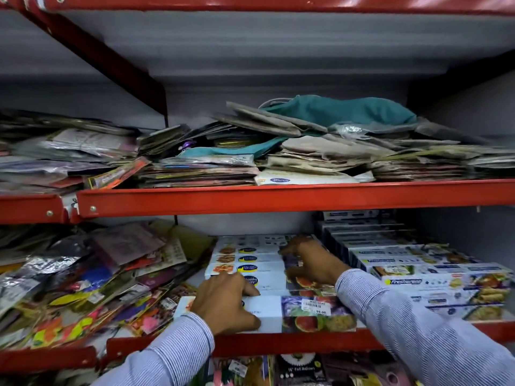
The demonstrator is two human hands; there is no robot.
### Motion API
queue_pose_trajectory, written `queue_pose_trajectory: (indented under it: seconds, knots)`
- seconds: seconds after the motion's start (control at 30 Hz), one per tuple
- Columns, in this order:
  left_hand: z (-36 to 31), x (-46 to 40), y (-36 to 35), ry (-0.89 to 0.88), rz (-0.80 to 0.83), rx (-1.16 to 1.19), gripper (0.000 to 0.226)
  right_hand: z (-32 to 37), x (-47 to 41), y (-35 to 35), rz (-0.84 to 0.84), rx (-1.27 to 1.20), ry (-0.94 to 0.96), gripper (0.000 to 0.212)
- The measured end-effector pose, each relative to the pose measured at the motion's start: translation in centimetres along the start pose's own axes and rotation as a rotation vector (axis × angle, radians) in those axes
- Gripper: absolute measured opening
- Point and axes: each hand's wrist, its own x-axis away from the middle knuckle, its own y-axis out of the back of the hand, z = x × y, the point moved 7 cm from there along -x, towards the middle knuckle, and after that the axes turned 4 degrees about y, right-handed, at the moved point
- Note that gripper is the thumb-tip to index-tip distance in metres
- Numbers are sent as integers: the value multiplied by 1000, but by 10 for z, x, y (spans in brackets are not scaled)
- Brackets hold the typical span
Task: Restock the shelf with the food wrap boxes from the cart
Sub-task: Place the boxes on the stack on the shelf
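Several long white food wrap boxes (259, 263) lie side by side on the lower red shelf (295, 342). The front box (301, 313) carries a fruit picture and a price sticker. My left hand (225, 302) grips the left end of this front box, fingers over its top. My right hand (309, 263) reaches deeper and rests curled on the right ends of the boxes behind it. Whether it grips one I cannot tell. The cart is out of view.
Blue-and-white Freshwrap boxes (418, 277) are stacked to the right on the same shelf. Loose colourful packets (83, 282) pile up to the left. The upper shelf (278, 197) holds flat packets and a teal cloth bag (340, 110). More packets hang below.
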Motion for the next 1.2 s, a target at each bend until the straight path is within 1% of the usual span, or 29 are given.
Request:
queue_pose_trajectory:
  seconds: [0.1, 0.17, 0.3, 0.4, 0.5, 0.6, 0.73, 0.87, 1.03, 1.13, 1.2]
  knots:
    - [-1, -19, 0, 18, -10, 37, 51, -3, 8, 23, -101, -69, -2, 32]
    - [-3, -30, -1, 31, -41, 51, 52, -3, 18, 35, -148, -110, -35, 27]
    - [0, -46, -12, 57, -52, 123, 51, 3, 39, 38, -151, -84, -59, 32]
    - [0, -47, -27, 28, -49, 189, 54, 9, 56, 18, -66, -4, -59, 43]
    - [-1, -39, -38, -17, -104, 149, 56, 11, 68, -8, 12, 104, -60, 54]
    - [0, -31, -41, -54, -196, 86, 53, 15, 71, -20, -35, 199, 1, 51]
    - [-1, -30, -43, -93, -188, 120, 49, 11, 68, -20, -84, 190, 3, 45]
    - [1, -29, -48, -107, -190, 114, 45, 3, 66, -21, -61, 171, 3, 50]
    - [-2, -28, -52, -144, -242, 49, 42, -10, 66, -26, -23, 175, 41, 52]
    - [1, -22, -56, -177, -296, 11, 46, -12, 70, -34, -22, 233, 86, 52]
    - [6, -15, -63, -173, -318, -43, 56, -10, 76, -39, -109, 298, 89, 54]
